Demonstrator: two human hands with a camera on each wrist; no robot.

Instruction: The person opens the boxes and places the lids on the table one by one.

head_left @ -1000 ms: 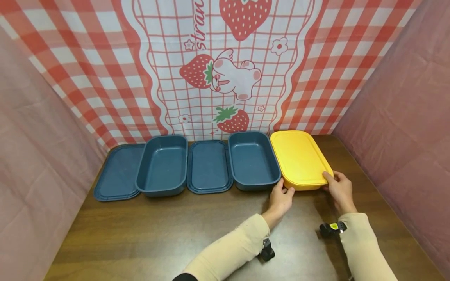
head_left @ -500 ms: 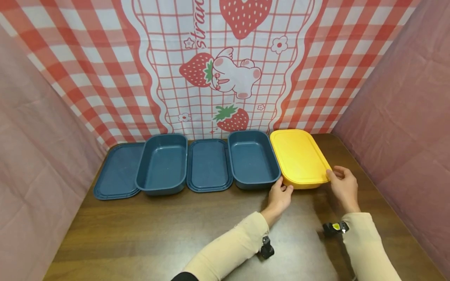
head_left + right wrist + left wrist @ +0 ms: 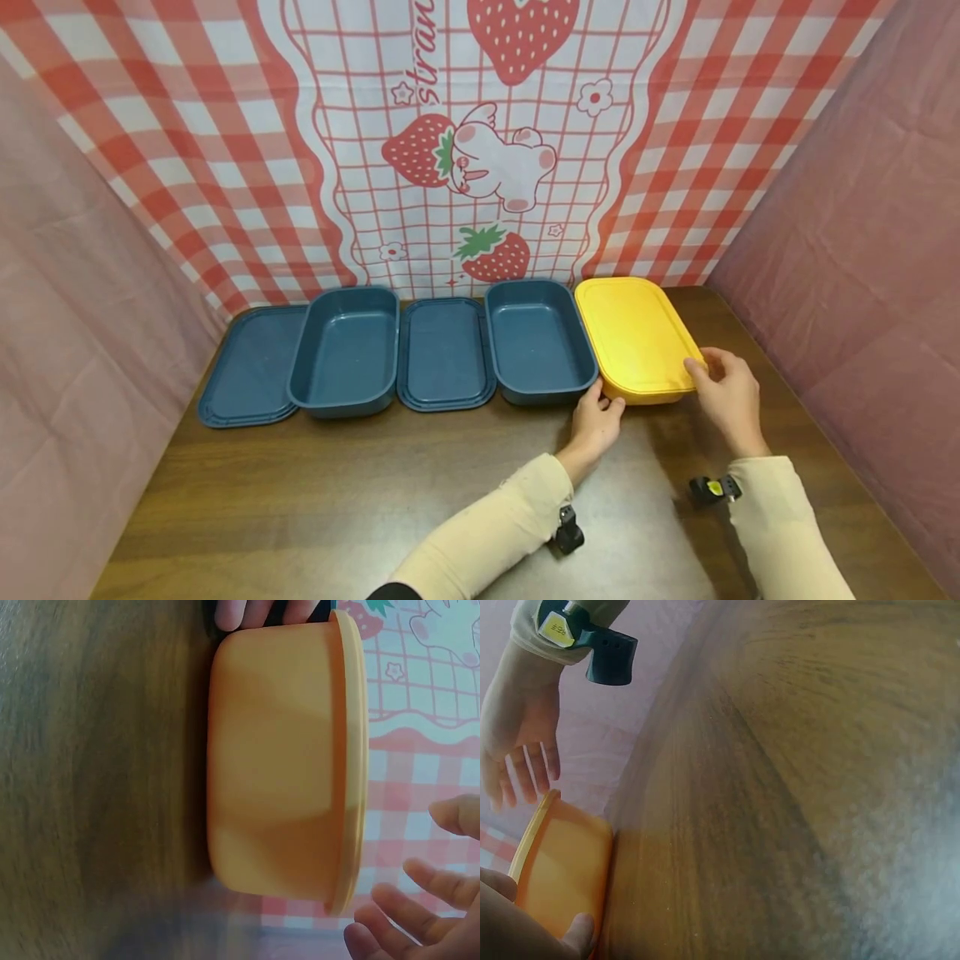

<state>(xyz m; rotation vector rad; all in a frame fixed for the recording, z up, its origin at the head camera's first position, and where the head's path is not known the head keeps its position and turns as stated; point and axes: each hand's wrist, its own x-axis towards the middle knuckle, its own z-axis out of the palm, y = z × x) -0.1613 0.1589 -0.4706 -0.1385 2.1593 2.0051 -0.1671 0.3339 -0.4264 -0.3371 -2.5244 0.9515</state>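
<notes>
A yellow lidded food container [image 3: 637, 337] stands at the right end of the row, its lid on top. My left hand [image 3: 596, 425] holds its near left corner, the thumb [image 3: 579, 934] on the front wall and the other fingers around the left side. My right hand [image 3: 727, 396] hovers beside the near right corner. In the right wrist view that hand's spread fingers [image 3: 405, 911] stand a little off the lid's rim. The front wall and lid edge of the container [image 3: 277, 757] show there, with left-hand fingertips at its far side.
To the left stand an uncovered blue container [image 3: 540, 346], a blue lid [image 3: 447, 354] lying flat, another uncovered blue container [image 3: 348, 354] and a second blue lid [image 3: 251, 367]. A checked strawberry cloth [image 3: 495, 150] hangs behind the wooden table [image 3: 337, 500]; pink cloth [image 3: 840, 250] covers the sides.
My right hand has let go of the container's near right corner and drawn slightly right and up, its fingers loosening. My left hand stays at the left corner; the container has hardly moved.
</notes>
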